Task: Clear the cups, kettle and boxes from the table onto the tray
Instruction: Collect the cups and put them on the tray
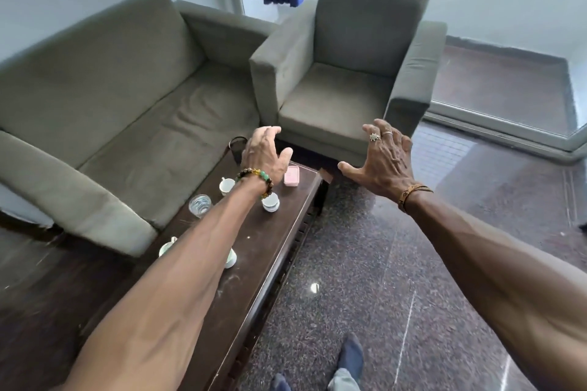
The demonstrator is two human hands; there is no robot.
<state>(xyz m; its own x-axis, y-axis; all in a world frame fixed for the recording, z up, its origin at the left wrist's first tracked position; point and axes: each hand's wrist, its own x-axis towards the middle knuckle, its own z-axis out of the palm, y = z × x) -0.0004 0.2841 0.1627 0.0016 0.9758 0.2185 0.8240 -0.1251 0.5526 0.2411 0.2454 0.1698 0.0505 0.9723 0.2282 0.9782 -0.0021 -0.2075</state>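
Left hand (263, 154) and right hand (379, 160) hovering, fingers apart, gripping nothing.
Rounded pink box (292, 176) lying flat, long axis running along dark table (270, 263).

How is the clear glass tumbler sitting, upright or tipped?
Upright: the clear glass tumbler stands on its base on the dark wooden table, round rim facing up.
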